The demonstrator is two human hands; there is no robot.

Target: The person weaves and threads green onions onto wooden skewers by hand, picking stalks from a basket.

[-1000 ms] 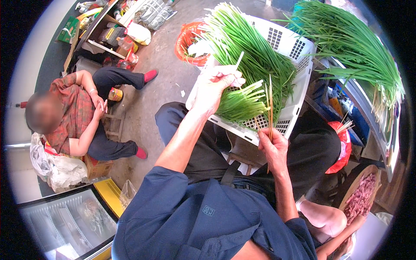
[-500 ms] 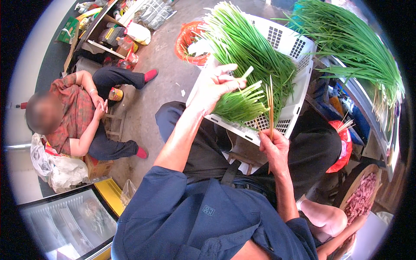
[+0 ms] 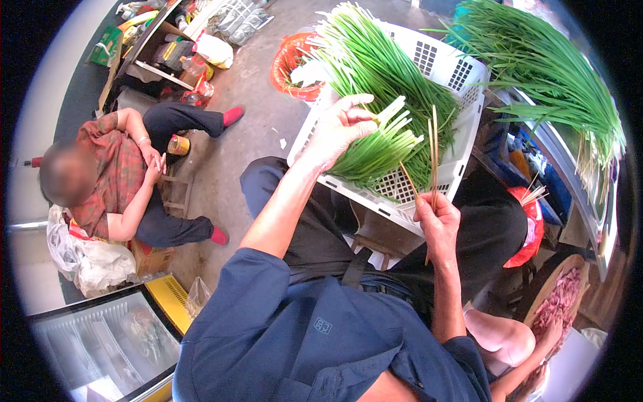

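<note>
My left hand (image 3: 341, 130) is closed at thumb and fingers on some green chives (image 3: 387, 142), whose pale cut ends point right and away from me. Under that bunch stands a white plastic basket (image 3: 467, 130) holding a large heap of long chives (image 3: 382, 57). My right hand (image 3: 439, 221), just past the basket's near right edge, grips several thin wooden skewers (image 3: 434, 144). Most of the skewers stand upright together, while one slants left toward the chive ends. What lies within each palm is hidden.
More long chives (image 3: 536, 74) drape over a metal table at right. Beyond the basket is a bin with an orange-red bag (image 3: 289, 67). A seated person (image 3: 110, 167) is at left; at lower right, another person's hand (image 3: 550, 335) reaches into a round tray (image 3: 536, 298) of pink meat pieces.
My right hand has shifted right with the skewers, and one now slants apart from the others. The single chive piece raised at my left fingertips is now down by the bunch.
</note>
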